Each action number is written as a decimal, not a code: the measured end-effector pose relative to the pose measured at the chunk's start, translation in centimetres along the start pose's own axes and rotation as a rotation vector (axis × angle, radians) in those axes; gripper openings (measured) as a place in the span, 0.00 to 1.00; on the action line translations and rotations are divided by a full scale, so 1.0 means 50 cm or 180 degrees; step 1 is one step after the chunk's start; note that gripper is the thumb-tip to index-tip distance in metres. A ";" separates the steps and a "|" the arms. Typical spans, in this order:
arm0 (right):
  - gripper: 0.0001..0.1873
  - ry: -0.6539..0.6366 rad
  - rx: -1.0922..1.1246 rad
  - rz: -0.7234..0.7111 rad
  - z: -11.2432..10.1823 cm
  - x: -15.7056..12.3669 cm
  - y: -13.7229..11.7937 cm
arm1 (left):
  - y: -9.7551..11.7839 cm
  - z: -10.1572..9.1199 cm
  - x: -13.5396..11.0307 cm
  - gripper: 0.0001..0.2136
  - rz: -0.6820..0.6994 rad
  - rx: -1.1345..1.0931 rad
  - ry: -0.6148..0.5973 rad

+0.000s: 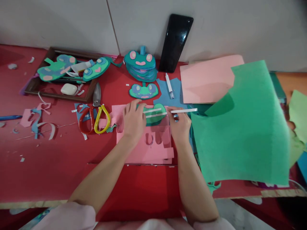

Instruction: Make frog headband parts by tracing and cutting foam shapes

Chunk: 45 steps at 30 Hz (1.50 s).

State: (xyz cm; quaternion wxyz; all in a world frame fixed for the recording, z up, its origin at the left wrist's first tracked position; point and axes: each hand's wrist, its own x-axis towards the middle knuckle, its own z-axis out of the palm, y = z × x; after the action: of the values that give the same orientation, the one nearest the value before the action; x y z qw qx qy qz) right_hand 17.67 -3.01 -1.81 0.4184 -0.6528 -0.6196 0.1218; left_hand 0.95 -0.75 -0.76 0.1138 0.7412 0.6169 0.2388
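Observation:
A green foam frog-head cutout [153,114] lies on a pink foam sheet [146,143] that has shapes cut out of it. My left hand [133,119] rests on the cutout's left side, fingers curled down on it. My right hand [178,123] pinches a thin white strip [184,111] at the cutout's right edge. Another white strip [154,114] lies across the green piece.
Red and yellow scissors [96,116] lie left of the pink sheet. A stack of finished frog faces [141,65], one single frog face [144,91], a glue tube [169,85], a leaning phone [176,43], a tray [35,84], pink [206,80] and green [247,127] sheets surround them.

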 end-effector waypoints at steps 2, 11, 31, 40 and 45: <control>0.09 -0.0018 0.0031 -0.0004 0.001 -0.001 -0.001 | 0.010 0.006 -0.008 0.18 0.0523 -0.0102 -0.0247; 0.08 0.0009 0.0013 0.0040 0.002 -0.001 0.000 | 0.024 0.040 -0.021 0.17 0.1256 -0.0013 -0.1052; 0.17 0.0085 0.0386 0.0520 -0.001 -0.005 -0.016 | 0.092 0.033 -0.058 0.23 0.0763 0.0707 -0.1244; 0.19 0.0087 0.0513 0.0566 0.003 -0.011 -0.032 | 0.121 0.047 -0.057 0.24 0.0860 0.1060 -0.1509; 0.19 0.0064 0.0689 0.0602 0.001 -0.012 -0.033 | 0.127 0.051 -0.063 0.27 0.0957 0.1527 -0.1688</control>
State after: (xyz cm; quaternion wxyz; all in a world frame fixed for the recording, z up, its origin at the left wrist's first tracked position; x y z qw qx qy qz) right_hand 16.31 -3.75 -0.91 0.4793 -0.6605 -0.5344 0.2202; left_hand 7.27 -4.84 -0.67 0.0565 0.8650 0.4888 -0.0982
